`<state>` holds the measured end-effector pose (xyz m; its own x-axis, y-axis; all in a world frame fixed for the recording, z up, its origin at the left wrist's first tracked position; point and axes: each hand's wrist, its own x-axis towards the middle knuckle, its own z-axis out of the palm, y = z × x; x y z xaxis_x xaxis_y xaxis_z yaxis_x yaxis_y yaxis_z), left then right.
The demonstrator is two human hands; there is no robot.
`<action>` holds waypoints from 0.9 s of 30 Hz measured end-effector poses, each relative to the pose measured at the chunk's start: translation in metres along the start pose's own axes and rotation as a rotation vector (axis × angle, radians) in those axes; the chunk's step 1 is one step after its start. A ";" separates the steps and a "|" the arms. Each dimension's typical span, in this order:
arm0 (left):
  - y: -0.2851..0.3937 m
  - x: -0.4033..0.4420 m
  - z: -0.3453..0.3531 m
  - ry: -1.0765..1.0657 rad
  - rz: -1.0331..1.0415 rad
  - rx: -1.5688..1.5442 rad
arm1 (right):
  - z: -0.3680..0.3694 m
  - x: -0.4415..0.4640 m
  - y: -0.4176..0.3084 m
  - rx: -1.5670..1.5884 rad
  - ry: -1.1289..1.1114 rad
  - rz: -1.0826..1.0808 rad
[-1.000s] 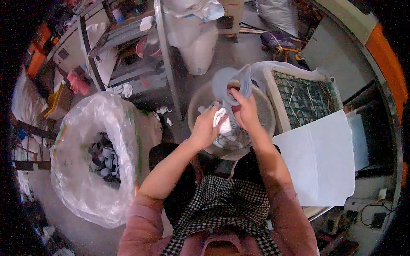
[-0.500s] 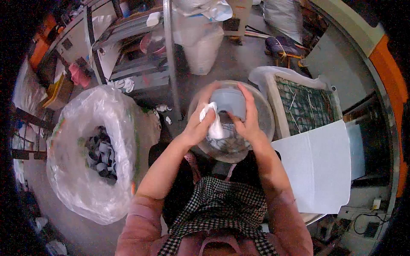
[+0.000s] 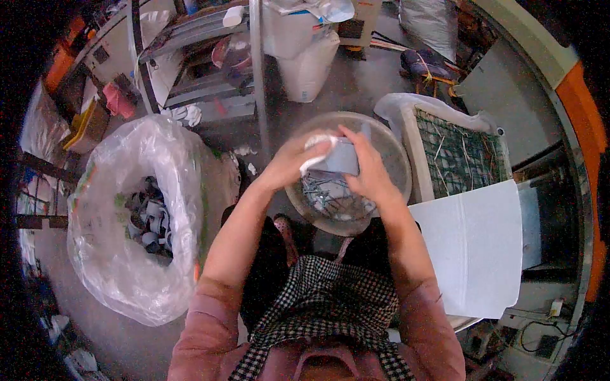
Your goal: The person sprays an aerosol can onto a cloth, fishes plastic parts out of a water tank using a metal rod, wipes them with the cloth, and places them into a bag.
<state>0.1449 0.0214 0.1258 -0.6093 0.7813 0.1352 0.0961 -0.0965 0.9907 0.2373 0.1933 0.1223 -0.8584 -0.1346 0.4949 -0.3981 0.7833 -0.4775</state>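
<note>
A grey plastic part (image 3: 342,157) is held between my two hands above a round tub (image 3: 395,155). My left hand (image 3: 297,159) is closed on a white cloth (image 3: 316,154), which lies against the left side of the part. Along the right side of the part, my right hand (image 3: 371,166) grips it with the fingers at its upper edge and the thumb below. Thin grey scraps (image 3: 333,195) lie in the tub under the part.
A large clear plastic bag (image 3: 133,279) with grey pieces inside stands at the left. To the right are a white-rimmed crate with green netting (image 3: 460,152) and a white board (image 3: 473,251). A metal rack (image 3: 257,76) and white sacks (image 3: 307,66) stand beyond.
The grey part has been turned over from its spouted side and now sits tilted between both hands. The cloth has moved from below onto its left side.
</note>
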 end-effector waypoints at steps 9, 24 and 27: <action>-0.011 0.005 0.028 0.515 0.427 0.898 | 0.029 0.007 -0.011 0.304 0.160 0.426; 0.050 -0.058 -0.060 0.892 -0.214 0.051 | 0.035 0.010 0.006 1.431 0.292 0.825; 0.025 -0.072 -0.066 0.625 -0.288 0.051 | 0.028 0.015 -0.004 1.588 0.289 0.866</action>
<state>0.1393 -0.0774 0.1421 -0.9540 0.2682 -0.1340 -0.1099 0.1028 0.9886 0.2171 0.1710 0.1112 -0.9581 0.1793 -0.2235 0.0335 -0.7046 -0.7089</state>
